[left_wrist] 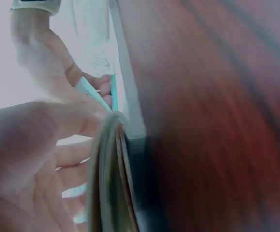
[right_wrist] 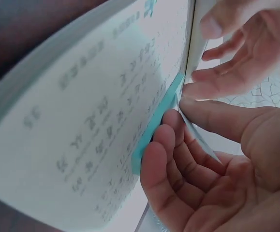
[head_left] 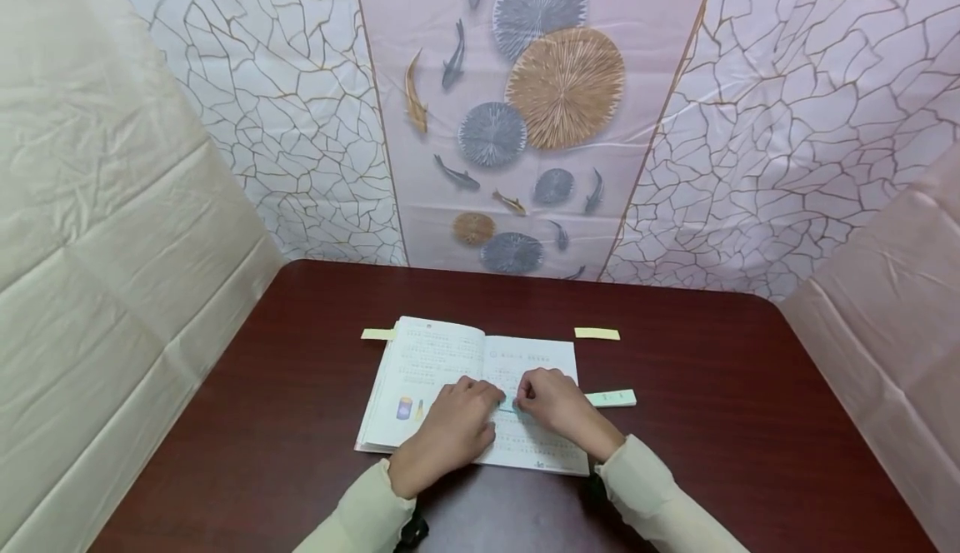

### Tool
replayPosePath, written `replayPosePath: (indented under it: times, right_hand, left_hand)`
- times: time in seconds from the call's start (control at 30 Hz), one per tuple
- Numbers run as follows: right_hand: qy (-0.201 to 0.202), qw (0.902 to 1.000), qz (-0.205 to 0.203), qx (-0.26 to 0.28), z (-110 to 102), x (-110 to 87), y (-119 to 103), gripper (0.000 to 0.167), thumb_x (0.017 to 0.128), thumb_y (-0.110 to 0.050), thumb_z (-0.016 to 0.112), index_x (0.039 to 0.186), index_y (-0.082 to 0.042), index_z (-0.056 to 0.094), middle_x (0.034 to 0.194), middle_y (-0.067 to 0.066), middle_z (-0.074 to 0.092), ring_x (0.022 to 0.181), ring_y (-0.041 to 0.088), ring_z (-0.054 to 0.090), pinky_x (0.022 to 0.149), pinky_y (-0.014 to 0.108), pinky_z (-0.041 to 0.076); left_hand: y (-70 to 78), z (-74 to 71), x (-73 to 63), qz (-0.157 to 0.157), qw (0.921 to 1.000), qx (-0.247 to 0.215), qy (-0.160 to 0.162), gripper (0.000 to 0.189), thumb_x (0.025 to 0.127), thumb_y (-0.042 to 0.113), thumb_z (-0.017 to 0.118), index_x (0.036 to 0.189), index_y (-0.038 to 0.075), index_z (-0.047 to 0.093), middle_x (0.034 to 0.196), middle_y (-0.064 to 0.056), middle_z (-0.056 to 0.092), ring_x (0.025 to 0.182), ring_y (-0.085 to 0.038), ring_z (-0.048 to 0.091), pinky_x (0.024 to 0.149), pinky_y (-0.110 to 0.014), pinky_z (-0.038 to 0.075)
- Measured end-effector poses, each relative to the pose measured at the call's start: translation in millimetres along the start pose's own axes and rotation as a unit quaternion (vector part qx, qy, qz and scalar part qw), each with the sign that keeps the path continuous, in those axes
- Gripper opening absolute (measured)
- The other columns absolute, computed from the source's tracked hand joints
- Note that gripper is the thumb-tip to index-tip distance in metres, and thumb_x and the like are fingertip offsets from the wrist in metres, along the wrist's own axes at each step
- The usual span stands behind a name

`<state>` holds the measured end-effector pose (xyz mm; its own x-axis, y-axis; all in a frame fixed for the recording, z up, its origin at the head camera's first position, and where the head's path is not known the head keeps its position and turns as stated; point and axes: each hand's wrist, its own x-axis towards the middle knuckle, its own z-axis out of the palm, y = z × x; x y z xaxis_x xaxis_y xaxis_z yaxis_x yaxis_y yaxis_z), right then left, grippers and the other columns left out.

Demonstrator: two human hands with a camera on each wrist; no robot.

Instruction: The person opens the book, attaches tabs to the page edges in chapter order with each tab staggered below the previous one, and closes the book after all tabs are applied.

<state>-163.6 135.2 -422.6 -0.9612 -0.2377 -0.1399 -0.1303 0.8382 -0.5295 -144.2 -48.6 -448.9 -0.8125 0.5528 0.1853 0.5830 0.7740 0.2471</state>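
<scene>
An open book (head_left: 536, 445) lies on the table, its printed pages facing up. My left hand (head_left: 456, 420) rests on it near the spine, fingers loosely extended. My right hand (head_left: 557, 403) is over the right page and pinches a thin pale paper strip (right_wrist: 198, 133) between thumb and fingers. Beneath those fingers a teal sticky strip (right_wrist: 152, 133) runs along the page. The left hand's fingertips (right_wrist: 198, 90) come close to the strip's far end. In the left wrist view, the book's page edges (left_wrist: 108, 174) stand beside the left thumb.
A yellow sticky strip (head_left: 377, 334) juts from the book's left edge. Another yellow strip (head_left: 597, 333) lies behind the book to the right. A pale green strip pad (head_left: 613, 398) is at the book's right edge. Patterned cloth (head_left: 495, 195) hangs behind the dark red table (head_left: 712, 420).
</scene>
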Motion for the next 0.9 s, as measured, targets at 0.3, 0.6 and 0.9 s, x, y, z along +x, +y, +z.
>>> replayPosePath:
  times: [0.3, 0.6, 0.9]
  right_hand:
    - [0.001, 0.9996, 0.002, 0.027, -1, -4.2, 4, 0.021, 0.097, -0.006, 0.074, 0.078, -0.012, 0.069, 0.07, -0.004, 0.06, 0.063, 0.013, 0.049, 0.061, 0.028, 0.041]
    - [-0.006, 0.9965, -0.041, 0.073, -2, -4.1, 17, 0.019, 0.097, -0.005, 0.073, 0.08, -0.012, 0.068, 0.069, -0.005, 0.06, 0.062, 0.01, 0.048, 0.061, 0.026, 0.04]
    - [-0.004, 0.9926, -0.037, 0.115, -32, -10.2, 55, 0.008, 0.098, -0.003, 0.07, 0.092, -0.007, 0.073, 0.074, -0.001, 0.062, 0.063, 0.012, 0.053, 0.058, 0.026, 0.045]
  left_hand:
    - [0.0, 11.2, 17.8, -0.094, 0.9935, -0.062, 0.015, 0.025, 0.087, 0.027, 0.088, 0.11, 0.021, 0.082, 0.104, 0.002, 0.071, 0.097, -0.024, 0.06, 0.08, -0.04, 0.042]
    - [-1.1, 12.5, 17.7, -0.108, 0.9921, -0.062, 0.013, 0.018, 0.087, 0.027, 0.087, 0.104, 0.022, 0.082, 0.101, 0.004, 0.069, 0.097, -0.024, 0.058, 0.08, -0.041, 0.04]
    - [-0.5, 13.7, 17.8, -0.113, 0.9913, -0.067, 0.006, 0.015, 0.088, 0.027, 0.086, 0.102, 0.025, 0.081, 0.105, 0.004, 0.07, 0.101, -0.024, 0.057, 0.082, -0.042, 0.041]
